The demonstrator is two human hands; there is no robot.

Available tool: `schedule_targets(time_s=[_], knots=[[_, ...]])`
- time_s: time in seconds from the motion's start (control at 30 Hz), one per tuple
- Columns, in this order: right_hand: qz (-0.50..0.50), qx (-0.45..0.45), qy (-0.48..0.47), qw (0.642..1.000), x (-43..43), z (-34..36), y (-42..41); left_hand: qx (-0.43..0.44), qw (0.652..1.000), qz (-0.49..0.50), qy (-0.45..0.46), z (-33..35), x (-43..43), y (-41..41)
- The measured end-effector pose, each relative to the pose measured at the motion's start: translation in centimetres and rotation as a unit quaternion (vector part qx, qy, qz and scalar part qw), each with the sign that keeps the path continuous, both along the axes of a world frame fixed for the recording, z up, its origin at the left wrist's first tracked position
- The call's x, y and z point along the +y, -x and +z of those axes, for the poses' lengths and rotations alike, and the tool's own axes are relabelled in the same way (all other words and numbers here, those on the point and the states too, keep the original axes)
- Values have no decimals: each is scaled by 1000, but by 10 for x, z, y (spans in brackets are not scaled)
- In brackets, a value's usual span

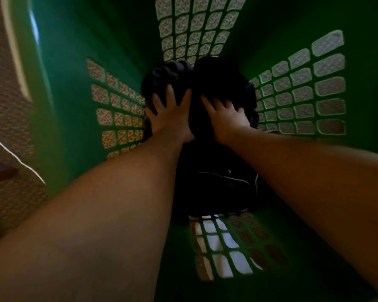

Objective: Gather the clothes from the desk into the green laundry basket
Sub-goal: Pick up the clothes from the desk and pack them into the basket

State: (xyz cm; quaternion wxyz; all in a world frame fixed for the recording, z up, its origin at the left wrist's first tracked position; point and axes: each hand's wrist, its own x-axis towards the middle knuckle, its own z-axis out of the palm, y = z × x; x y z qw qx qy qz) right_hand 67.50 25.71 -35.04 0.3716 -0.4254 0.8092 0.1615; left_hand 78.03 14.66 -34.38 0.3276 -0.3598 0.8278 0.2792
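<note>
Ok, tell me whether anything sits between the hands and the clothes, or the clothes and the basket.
Nothing visible does. The left hand and right hand touch the dark clothes directly, and the clothes already lie inside the green basket.

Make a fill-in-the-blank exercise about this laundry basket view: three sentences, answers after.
The basket is ____ in colour.
The dark clothes lie ____ the basket.
The left hand and the right hand both press on the ____.
Missing words: green; inside; clothes.
</note>
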Motion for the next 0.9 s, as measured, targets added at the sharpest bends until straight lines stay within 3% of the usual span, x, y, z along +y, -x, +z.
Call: schedule_targets(time_s=[0.1, 0.23, 0.33, 0.5, 0.7, 0.9], knots=[[2, 11, 25, 1000, 25, 34, -17, -7, 1000, -20, 0, 38, 3, -6], [-28, 32, 102, 994, 66, 90, -45, 103, 993, -52, 39, 80, 30, -38], [28, 15, 57, 998, 90, 113, -56, 107, 990, -96, 1, 92, 54, -71], [168, 17, -20, 985, 118, 89, -42, 36, 974, -222, 19, 63, 71, -105], [172, 67, 6, 983, 115, 37, -40, 38, 980, -177, 84, 23, 92, -97], [165, 81, -11, 983, 114, 48, -46, 31, 981, -175, 76, 31, 93, -94]])
